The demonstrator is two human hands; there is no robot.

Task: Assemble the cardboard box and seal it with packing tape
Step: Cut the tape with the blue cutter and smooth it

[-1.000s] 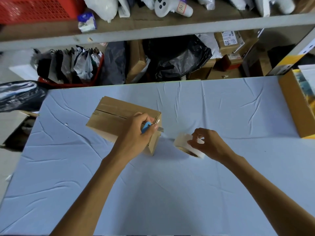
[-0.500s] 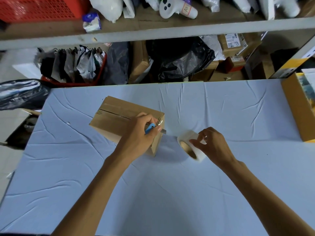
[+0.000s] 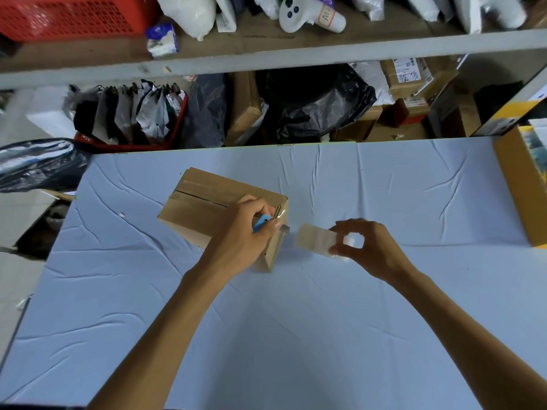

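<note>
Box: L hand covers corner, grips blue cutter; R hand pinches tape roll; yellow carton rt.

The tape roll in the right hand is blurred. The left hand hides most of the blue cutter and one top corner of the cardboard box. The picture's right edge cuts off the yellow box.

Left hand grips a blue-handled cutter at the right end of the closed cardboard box, blade tip pointing toward the tape roll. Right hand pinches the roll just beside the box, over the blue-covered table. Roll is blurred, possibly lifted.
</note>
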